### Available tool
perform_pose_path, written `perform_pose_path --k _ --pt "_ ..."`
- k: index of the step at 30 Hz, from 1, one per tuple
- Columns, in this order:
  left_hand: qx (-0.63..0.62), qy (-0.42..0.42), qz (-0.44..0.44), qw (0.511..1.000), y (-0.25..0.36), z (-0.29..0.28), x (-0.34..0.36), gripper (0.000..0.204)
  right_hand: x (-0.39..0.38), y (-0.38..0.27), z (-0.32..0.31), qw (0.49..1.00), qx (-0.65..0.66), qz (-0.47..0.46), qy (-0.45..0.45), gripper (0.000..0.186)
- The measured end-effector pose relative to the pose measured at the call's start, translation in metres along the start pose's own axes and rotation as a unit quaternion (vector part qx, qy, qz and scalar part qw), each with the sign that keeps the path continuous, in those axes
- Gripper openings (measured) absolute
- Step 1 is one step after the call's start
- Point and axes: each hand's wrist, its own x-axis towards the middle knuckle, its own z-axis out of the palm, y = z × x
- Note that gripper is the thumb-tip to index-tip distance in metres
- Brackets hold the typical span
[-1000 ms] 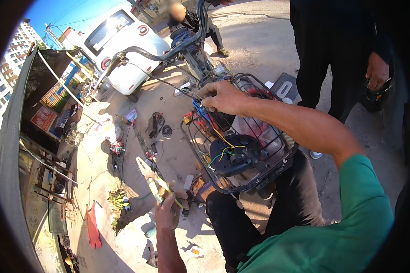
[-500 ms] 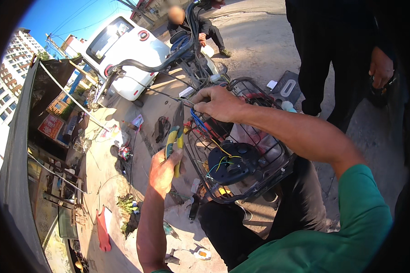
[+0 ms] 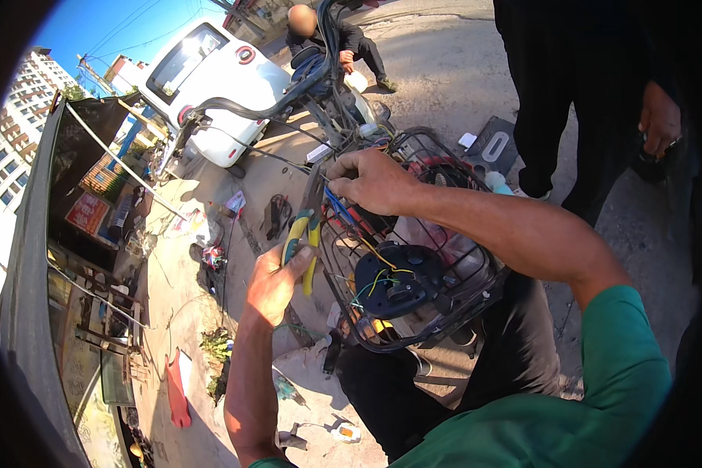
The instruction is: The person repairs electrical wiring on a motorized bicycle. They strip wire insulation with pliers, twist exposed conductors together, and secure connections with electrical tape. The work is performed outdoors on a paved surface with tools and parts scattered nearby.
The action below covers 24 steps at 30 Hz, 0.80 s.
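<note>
My left hand (image 3: pixel 277 285) is closed around the yellow-and-green handles of a pair of pliers (image 3: pixel 299 232). The dark jaws point up and away, with their tip beside the fingers of my right hand (image 3: pixel 376 183). That hand is pinched on a thin dark cable (image 3: pixel 288 161) coming from the handlebar side; the exact spot under the fingertips is hidden. Blue wires (image 3: pixel 338 204) hang just below the right fingers, over a black wire basket (image 3: pixel 327 265). In the basket lies a black rounded housing (image 3: pixel 402 281) with yellow and green wires.
Beyond the basket rise bent handlebars (image 3: pixel 288 101) with loose wiring. A white vehicle (image 3: pixel 218 86) stands behind, near a crouching person (image 3: pixel 343 47). Another person in dark clothes (image 3: pixel 577 101) stands at right beside a grey case (image 3: pixel 493 148). Tools and scraps litter the ground.
The pliers have moved slightly up and right, bringing their jaws close against the right fingers. My right hand has barely moved.
</note>
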Motion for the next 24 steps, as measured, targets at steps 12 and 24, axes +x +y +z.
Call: perform_pose_path --k 12,24 --pt "0.135 0.017 0.031 0.99 0.0 -0.002 0.011 0.029 -0.001 -0.006 -0.002 0.999 -0.019 -0.001 -0.026 0.026" --pt "0.21 0.045 0.043 0.976 0.016 0.007 0.008 0.034 0.002 -0.003 -0.003 1.0 -0.021 -0.005 -0.02 0.029"
